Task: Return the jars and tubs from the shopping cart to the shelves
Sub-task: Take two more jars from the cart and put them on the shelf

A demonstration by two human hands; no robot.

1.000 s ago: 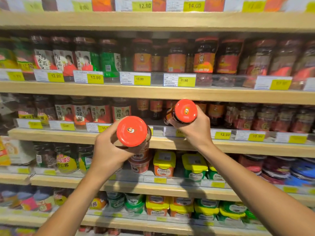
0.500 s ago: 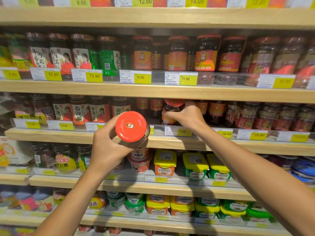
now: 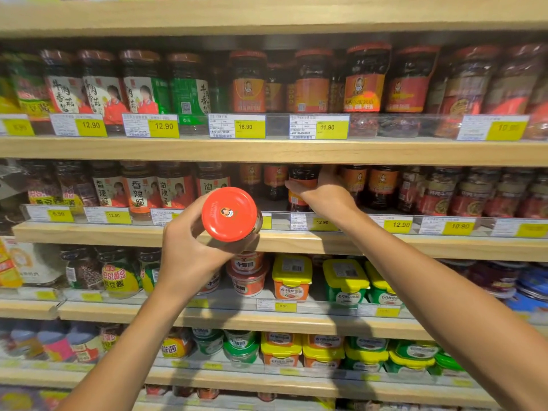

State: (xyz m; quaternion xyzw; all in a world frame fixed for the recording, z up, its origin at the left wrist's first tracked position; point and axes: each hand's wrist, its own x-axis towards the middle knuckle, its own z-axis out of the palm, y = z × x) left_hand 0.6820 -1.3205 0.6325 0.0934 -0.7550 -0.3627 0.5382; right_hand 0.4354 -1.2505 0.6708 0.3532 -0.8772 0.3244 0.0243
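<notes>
My left hand (image 3: 189, 250) grips a glass jar with a red lid (image 3: 229, 214), held in front of the second shelf's wooden edge (image 3: 284, 241), lid facing me. My right hand (image 3: 323, 192) reaches into that second shelf and wraps around a dark sauce jar with an orange label (image 3: 301, 185), which stands upright on the shelf among similar jars. Its lid sits up under the shelf above. The shopping cart is out of view.
Rows of sauce jars (image 3: 364, 81) fill the upper shelf behind yellow price tags (image 3: 329, 127). Below the hands sit yellow-lidded tubs (image 3: 292, 277) and red tubs (image 3: 247, 274). Further tubs (image 3: 323, 351) line the lowest shelf. A clear rail fronts each shelf.
My right hand has carried its red-lidded jar forward into the second shelf and stood it upright there. The left hand and its jar have stayed almost still.
</notes>
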